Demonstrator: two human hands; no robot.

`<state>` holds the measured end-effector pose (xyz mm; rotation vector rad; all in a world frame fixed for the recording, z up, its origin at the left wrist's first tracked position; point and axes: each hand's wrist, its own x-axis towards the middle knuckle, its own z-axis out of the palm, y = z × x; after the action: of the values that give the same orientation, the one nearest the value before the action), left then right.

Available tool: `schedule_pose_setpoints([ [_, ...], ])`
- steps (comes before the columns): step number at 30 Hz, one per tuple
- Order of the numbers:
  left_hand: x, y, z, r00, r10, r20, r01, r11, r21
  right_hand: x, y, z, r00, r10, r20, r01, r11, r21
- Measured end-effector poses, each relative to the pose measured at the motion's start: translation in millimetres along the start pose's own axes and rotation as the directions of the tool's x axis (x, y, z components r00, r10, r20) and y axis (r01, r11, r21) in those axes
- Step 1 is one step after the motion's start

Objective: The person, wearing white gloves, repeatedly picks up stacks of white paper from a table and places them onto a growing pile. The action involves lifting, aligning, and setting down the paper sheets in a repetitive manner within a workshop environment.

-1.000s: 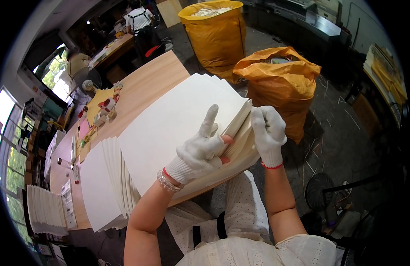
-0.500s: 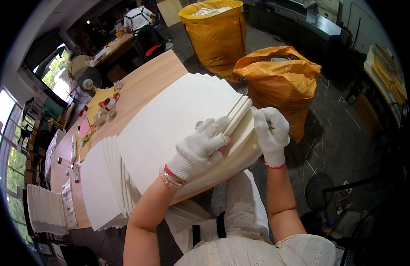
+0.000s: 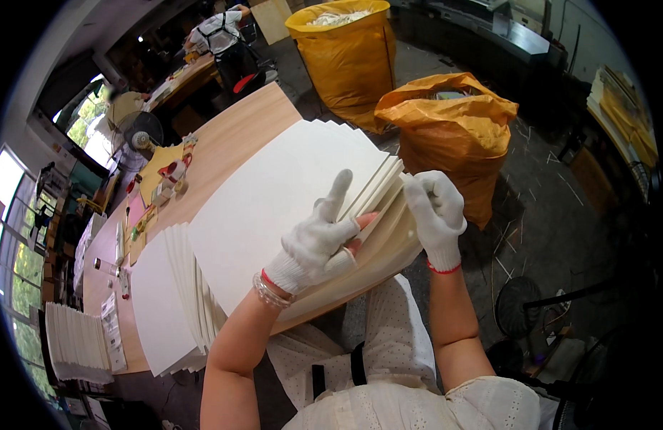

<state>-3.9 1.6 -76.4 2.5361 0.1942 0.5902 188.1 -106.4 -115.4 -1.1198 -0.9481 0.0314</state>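
Observation:
A fanned stack of large white paper sheets (image 3: pixel 267 179) lies on the table's near right part, its right edges bent upward in layers. My left hand (image 3: pixel 313 240), in a white glove with some bare fingertips, grips the lifted sheets at that edge. Its index finger points up, and bare fingertips sit among the layers. Gloved in white with a red cuff, my right hand (image 3: pixel 439 211) pinches the sheet edges at the far right corner. Its fingers are curled, and the exact number of sheets in the pinch is hidden.
A second fanned paper stack (image 3: pixel 163 294) lies to the left on the wooden table (image 3: pixel 256 111). Tape rolls (image 3: pixel 175 170) and small tools sit farther left. Two orange bags (image 3: pixel 446 118) stand beyond the table. A person (image 3: pixel 220 36) works at the back.
My left index finger has lifted off the sheets, and that hand has slid slightly left. My right hand keeps its pinch, shifted a little left. The person at the back has stretched out an arm.

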Motion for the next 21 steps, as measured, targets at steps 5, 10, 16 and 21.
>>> schedule_pose_setpoints([
  [5,6,-9,-1,0.986,0.138,0.095,-0.151,0.978,0.143,0,-2,4,0.999,0.023,-0.026,-0.025,0.997,-0.066],
  [10,5,5,-2,0.996,-0.045,0.082,0.045,0.999,0.012,-1,1,4,0.997,0.01,-0.073,-0.015,0.997,-0.074],
  [16,3,1,3,0.997,-0.072,0.042,0.076,0.992,-0.098,-2,-1,5,0.997,0.024,-0.075,-0.03,0.996,-0.081],
  [21,2,-5,3,0.999,-0.022,0.027,0.026,0.99,-0.135,-3,4,-1,0.999,-0.003,-0.037,0.0,0.996,-0.092],
])
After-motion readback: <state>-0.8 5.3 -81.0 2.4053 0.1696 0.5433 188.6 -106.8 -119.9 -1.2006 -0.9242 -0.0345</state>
